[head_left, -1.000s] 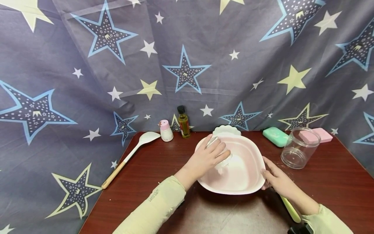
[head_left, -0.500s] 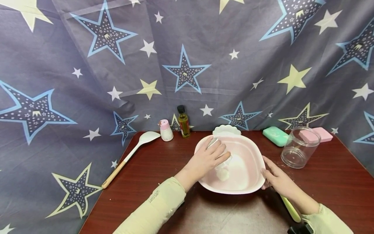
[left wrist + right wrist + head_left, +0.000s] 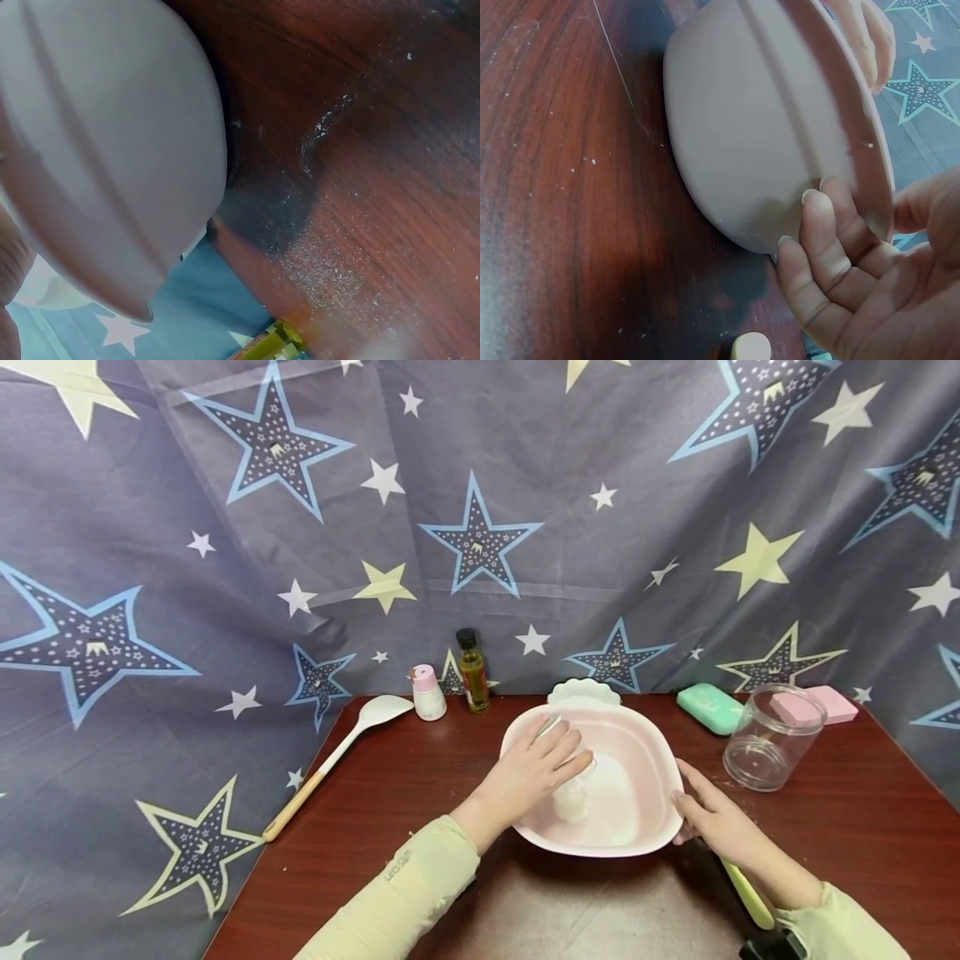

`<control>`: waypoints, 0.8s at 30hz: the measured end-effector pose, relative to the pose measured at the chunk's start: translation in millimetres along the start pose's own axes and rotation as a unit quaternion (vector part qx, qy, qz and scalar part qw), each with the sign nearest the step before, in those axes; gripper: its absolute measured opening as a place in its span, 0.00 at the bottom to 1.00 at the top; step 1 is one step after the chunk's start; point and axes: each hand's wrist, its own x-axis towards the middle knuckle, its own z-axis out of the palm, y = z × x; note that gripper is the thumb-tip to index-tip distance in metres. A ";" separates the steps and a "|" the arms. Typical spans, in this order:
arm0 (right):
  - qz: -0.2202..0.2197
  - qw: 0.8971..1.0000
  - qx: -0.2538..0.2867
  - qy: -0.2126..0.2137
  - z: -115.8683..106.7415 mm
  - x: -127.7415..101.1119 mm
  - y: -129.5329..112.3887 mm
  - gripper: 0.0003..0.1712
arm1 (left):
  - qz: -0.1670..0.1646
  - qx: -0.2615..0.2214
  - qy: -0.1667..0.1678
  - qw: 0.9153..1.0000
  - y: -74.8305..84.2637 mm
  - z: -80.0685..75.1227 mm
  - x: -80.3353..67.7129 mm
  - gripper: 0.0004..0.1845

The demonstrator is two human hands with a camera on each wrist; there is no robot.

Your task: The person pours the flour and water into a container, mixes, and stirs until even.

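My left hand [image 3: 528, 772] is over the left side of a pale pink basin [image 3: 637, 760], its fingers curled round a clear, glass-like vessel [image 3: 548, 725] that is mostly hidden by the hand. Below those fingers a white, powdery clump [image 3: 572, 803] lies in the basin. At the basin's right rim, my right hand [image 3: 712, 814] grips the edge. In the right wrist view, several fingers [image 3: 821, 232] spread under the basin's outer wall while the thumb is at the rim.
Behind the basin is a white scalloped piece [image 3: 583, 691]. A clear jar [image 3: 772, 739], green box [image 3: 710, 708] and pink block [image 3: 828, 704] stand right. Left are an oil bottle [image 3: 472, 672], pink-capped shaker [image 3: 427, 695] and white ladle [image 3: 341, 756]. A green-handled utensil [image 3: 746, 893] lies under my right forearm.
The white clump has appeared on the basin floor beneath my left hand. Both hands stay in nearly the same places, and the basin has not visibly moved.
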 end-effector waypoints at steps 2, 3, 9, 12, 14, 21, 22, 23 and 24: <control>0.000 1.000 -0.001 -0.001 -0.4 0.2 -0.3 0.30 | -0.009 0.002 -0.005 1.000 -0.1 -0.8 -0.7 0.23; 0.001 1.000 0.000 -0.001 -0.5 0.3 -0.5 0.30 | -0.015 -0.001 -0.007 1.000 -0.4 -1.5 -1.1 0.23; 0.008 1.000 -0.001 -0.002 -0.7 1.6 -1.7 0.31 | -0.088 -0.044 -0.027 0.995 -7.2 -4.2 -4.6 0.25; 0.006 1.000 0.001 -0.003 -0.8 2.1 -1.9 0.31 | -0.144 -0.088 -0.016 0.986 -13.1 -3.4 -6.4 0.30; 0.006 1.000 0.002 -0.002 -0.8 1.9 -1.9 0.30 | -0.176 -0.118 -0.003 0.977 -16.7 -2.6 -8.3 0.36; 0.000 1.000 0.001 -0.003 -1.0 0.4 0.4 0.30 | -0.295 -0.242 0.052 0.923 -27.2 -2.1 -19.8 0.47; -0.002 1.000 0.001 -0.003 -1.1 0.4 0.6 0.30 | -0.316 -0.267 0.062 0.908 -29.0 -2.2 -21.6 0.47; -0.003 1.000 0.001 -0.003 -1.2 0.5 0.8 0.30 | -0.337 -0.292 0.073 0.892 -31.0 -2.0 -23.5 0.47; -0.003 1.000 0.001 -0.003 -1.2 0.5 0.8 0.30 | -0.359 -0.317 0.083 0.874 -32.9 -2.0 -25.7 0.47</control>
